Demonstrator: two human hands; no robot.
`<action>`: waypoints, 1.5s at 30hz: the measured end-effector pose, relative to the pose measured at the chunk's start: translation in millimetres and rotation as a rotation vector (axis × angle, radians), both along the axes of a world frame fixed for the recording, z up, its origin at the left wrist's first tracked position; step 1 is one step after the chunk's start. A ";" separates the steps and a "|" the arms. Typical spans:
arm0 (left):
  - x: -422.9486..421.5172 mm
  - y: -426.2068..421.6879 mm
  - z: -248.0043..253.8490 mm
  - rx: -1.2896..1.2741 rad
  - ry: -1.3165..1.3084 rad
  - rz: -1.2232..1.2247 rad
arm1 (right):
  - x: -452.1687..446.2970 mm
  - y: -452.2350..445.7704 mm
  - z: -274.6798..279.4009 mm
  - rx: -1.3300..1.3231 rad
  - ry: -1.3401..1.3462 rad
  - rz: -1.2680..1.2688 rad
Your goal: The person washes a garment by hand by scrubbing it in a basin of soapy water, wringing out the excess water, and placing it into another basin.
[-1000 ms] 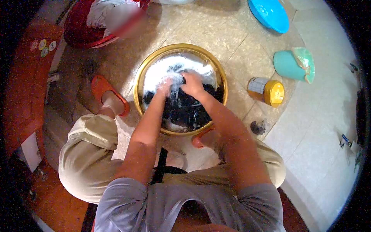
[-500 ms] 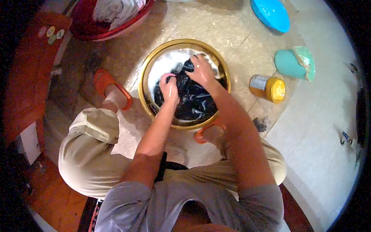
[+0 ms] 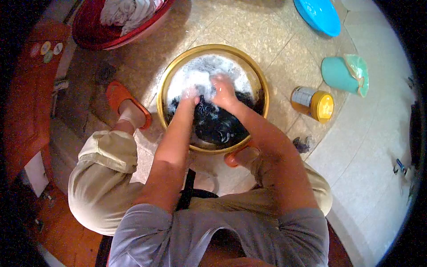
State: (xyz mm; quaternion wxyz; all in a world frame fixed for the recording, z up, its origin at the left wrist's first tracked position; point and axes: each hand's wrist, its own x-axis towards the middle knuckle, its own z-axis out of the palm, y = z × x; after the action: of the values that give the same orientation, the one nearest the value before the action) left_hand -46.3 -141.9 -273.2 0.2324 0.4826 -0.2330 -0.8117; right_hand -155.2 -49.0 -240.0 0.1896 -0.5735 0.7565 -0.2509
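Note:
A wet black cloth (image 3: 218, 122) lies bunched in a round gold-rimmed basin (image 3: 161, 100), with white suds (image 3: 195, 78) over the far half. My left hand (image 3: 190, 94) is closed at the cloth's far edge, its fingertips partly lost in the foam. Close beside it, my right hand (image 3: 223, 90) is curled on the same edge of the cloth, its fingers slightly blurred. The two hands are a small gap apart, both inside the basin.
A dark red tub (image 3: 89, 35) with pale laundry (image 3: 129, 15) stands at the far left. On the right are a blue basin (image 3: 318, 17), a teal pitcher (image 3: 336, 73) and a yellow-lidded jar (image 3: 322, 107). My orange slippers (image 3: 116, 95) flank the gold-rimmed basin on the tiled floor.
Both hands have come lower into the basin, and the right hand has moved nearer the left. The cloth's raised far part has dropped, and more suds show on the far side.

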 end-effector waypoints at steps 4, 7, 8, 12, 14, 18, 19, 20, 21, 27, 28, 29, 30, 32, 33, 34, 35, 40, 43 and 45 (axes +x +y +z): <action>-2.0 2.3 44.4 0.091 0.364 -0.086 | 43.4 7.5 101.5 -0.143 -0.197 0.379; 3.9 32.7 33.4 -0.083 0.406 -0.004 | 51.8 12.9 105.0 -0.189 -0.025 0.398; 6.5 40.6 27.2 0.059 0.421 0.130 | 42.1 11.7 97.9 -0.055 -0.094 0.308; 7.1 43.5 52.6 0.138 0.145 0.031 | -18.6 11.0 50.8 0.108 -0.041 -0.159; 4.8 17.1 90.5 -0.584 -0.080 -0.395 | -43.5 24.8 59.8 0.210 0.141 -0.167; 19.7 10.5 102.3 -1.299 -0.813 -0.931 | -54.3 31.8 71.1 0.027 0.691 0.272; 27.1 21.6 98.6 -1.244 -0.982 -1.000 | -46.9 30.7 74.3 0.232 0.486 0.276; 32.6 36.3 91.5 -1.187 -1.049 -1.039 | -37.8 28.6 69.9 0.259 0.381 0.224; 34.5 45.7 80.5 -1.111 -1.028 -1.049 | -30.2 25.5 65.8 0.316 0.377 0.233; 40.6 44.7 -13.1 -0.913 -0.790 -1.008 | -29.2 24.6 -58.2 0.416 0.340 0.169; 41.6 39.1 -27.5 -0.899 -0.739 -0.941 | -28.2 19.0 -63.4 0.406 0.220 0.112; 41.2 34.0 -32.8 -0.882 -0.687 -0.873 | -27.3 15.1 -60.1 0.395 0.100 0.058; 40.7 26.4 -37.9 -0.641 -0.551 -0.661 | -27.5 13.6 -55.4 0.351 0.069 0.115; 37.9 11.9 -31.8 0.017 -0.187 -0.027 | -20.9 11.8 -12.2 0.271 0.005 0.233; 25.4 0.9 15.6 0.314 0.148 0.114 | -11.3 13.5 33.1 -0.013 0.000 0.309; 17.8 1.1 65.3 0.478 0.178 0.116 | -0.9 9.7 76.7 -0.036 -0.093 0.440; 16.5 7.4 82.7 0.377 0.144 0.053 | 14.5 11.0 97.4 -0.060 -0.068 0.512; 17.5 50.7 55.0 0.069 0.329 0.119 | 52.9 13.9 107.7 -0.046 -0.178 0.452; 23.8 62.5 34.8 0.280 0.354 0.340 | 35.2 -1.4 93.5 0.114 -0.179 0.208; 22.6 49.8 60.2 0.295 0.163 0.251 | 17.1 -7.4 79.9 0.134 -0.035 0.053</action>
State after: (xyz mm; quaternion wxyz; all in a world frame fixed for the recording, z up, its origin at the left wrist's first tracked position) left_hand -23.7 -92.1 -212.9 0.2768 0.4692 -0.0301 -0.8381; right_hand -138.2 -56.4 -160.1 0.2473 -0.5749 0.7527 -0.2045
